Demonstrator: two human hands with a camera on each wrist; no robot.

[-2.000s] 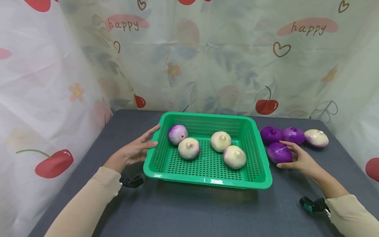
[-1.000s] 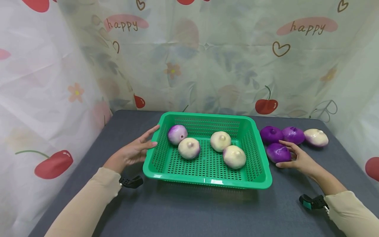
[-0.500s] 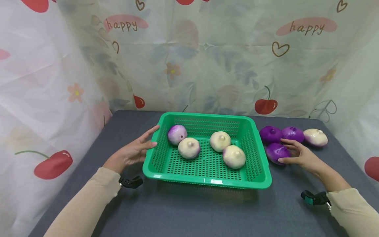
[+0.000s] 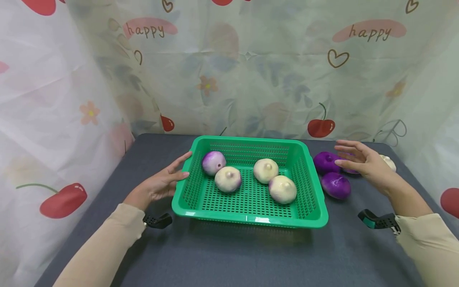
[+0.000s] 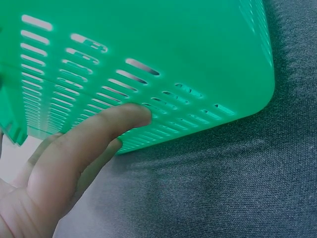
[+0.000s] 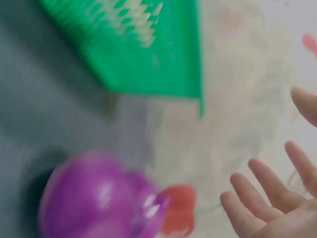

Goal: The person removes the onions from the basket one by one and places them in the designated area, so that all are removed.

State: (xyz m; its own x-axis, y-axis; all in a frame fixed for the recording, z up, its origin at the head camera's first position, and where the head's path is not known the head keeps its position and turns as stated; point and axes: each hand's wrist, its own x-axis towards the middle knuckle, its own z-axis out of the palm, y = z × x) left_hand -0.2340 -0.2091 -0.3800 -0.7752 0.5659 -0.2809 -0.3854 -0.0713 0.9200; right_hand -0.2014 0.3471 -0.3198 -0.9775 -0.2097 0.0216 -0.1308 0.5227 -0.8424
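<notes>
A green perforated plastic basket (image 4: pixel 247 219) stands on the dark cloth. In it lie several round, turnip-like vegetables: a purple-and-white one (image 4: pixel 214 163) at the left, cream ones (image 4: pixel 228 179) with small nubs elsewhere. My left hand (image 4: pixel 159 185) touches the basket's left end, its fingers loosely extended; in the left wrist view the fingers (image 5: pixel 116 121) lie against the slotted wall. Lifted over the back right, my right hand (image 4: pixel 365 163) holds nothing, its fingers spread. Below and beside it sit purple turnip-like vegetables (image 4: pixel 336 185), one partly hidden by the hand.
A cream turnip-like vegetable (image 4: pixel 389 162) lies at the far right, mostly behind the right hand. Another purple one (image 4: pixel 325 162) rests close to the basket's right wall. A printed curtain (image 4: pixel 247 87) hangs behind the table (image 4: pixel 229 255) and at both sides.
My right hand has let go of the front purple turnip-like vegetable and risen up and back. That vegetable stays beside the basket. The left hand and basket have hardly moved.
</notes>
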